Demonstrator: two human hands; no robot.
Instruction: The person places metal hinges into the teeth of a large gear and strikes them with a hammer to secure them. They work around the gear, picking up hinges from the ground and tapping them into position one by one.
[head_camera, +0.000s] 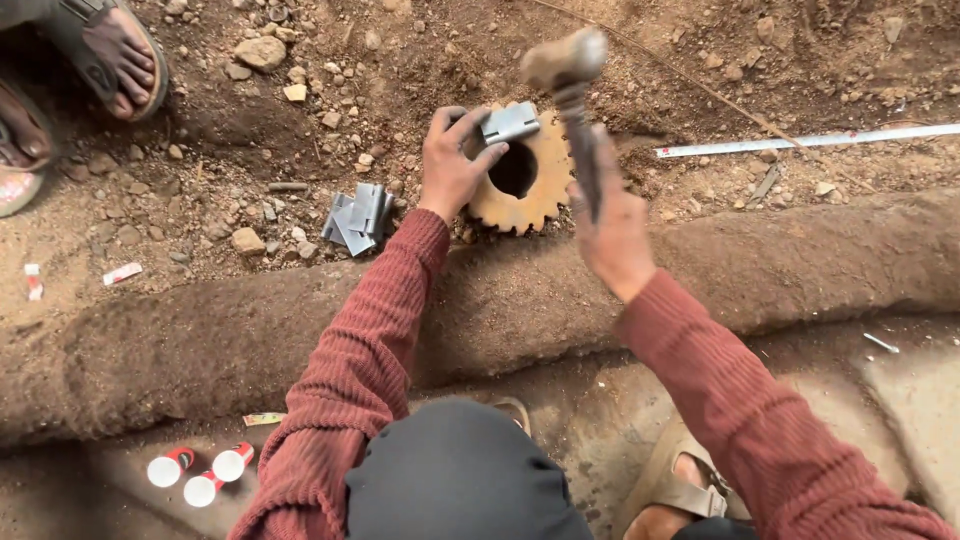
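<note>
My left hand (452, 165) holds a small bent grey metal piece (510, 123) flat on top of a rusty toothed gear (535, 185) lying on the dirt. My right hand (610, 225) grips the handle of a hammer (572, 85), raised above the gear with its head blurred. A pile of similar grey metal pieces (358, 216) lies on the ground just left of my left wrist. Both arms wear dark red ribbed sleeves.
Another person's sandalled foot (118, 55) rests at the top left. A white measuring strip (805, 141) lies to the right of the gear. A raised earthen ridge (180, 340) runs across in front of me. Small red-and-white caps (200, 475) lie at the bottom left. Stones scatter about.
</note>
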